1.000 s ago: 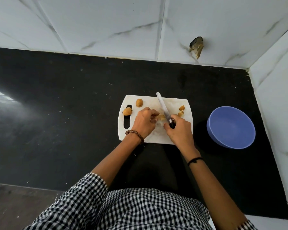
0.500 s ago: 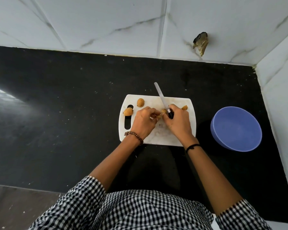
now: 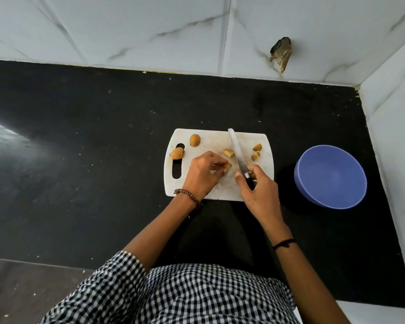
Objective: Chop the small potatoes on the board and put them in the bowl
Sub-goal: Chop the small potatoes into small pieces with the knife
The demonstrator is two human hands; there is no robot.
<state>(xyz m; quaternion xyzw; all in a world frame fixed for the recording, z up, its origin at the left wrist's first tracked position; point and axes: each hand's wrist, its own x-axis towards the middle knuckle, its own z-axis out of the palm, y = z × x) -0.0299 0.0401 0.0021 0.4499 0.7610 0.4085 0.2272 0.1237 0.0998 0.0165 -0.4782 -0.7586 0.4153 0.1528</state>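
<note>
A white cutting board (image 3: 243,192) lies on the black counter. Two whole small potatoes (image 3: 194,140) (image 3: 177,153) rest at its left end by the handle slot. My left hand (image 3: 202,174) pinches a cut potato piece (image 3: 228,165) at mid-board; another piece (image 3: 229,152) lies just beyond it. My right hand (image 3: 258,188) grips a knife (image 3: 237,153) by its dark handle, blade pointing away, just right of those pieces. Two more cut pieces (image 3: 257,147) (image 3: 255,156) sit near the board's right edge. The blue bowl (image 3: 330,176) stands to the right, apart from the board.
White marble-tiled walls close the counter (image 3: 80,136) at the back and right. A broken patch (image 3: 281,52) marks the back wall. The counter's front edge runs at the lower left, by my checked shirt.
The potato under my hands now lies in separate pieces. My right hand and the knife have drawn back toward me, and my left hand has shifted left holding one piece.
</note>
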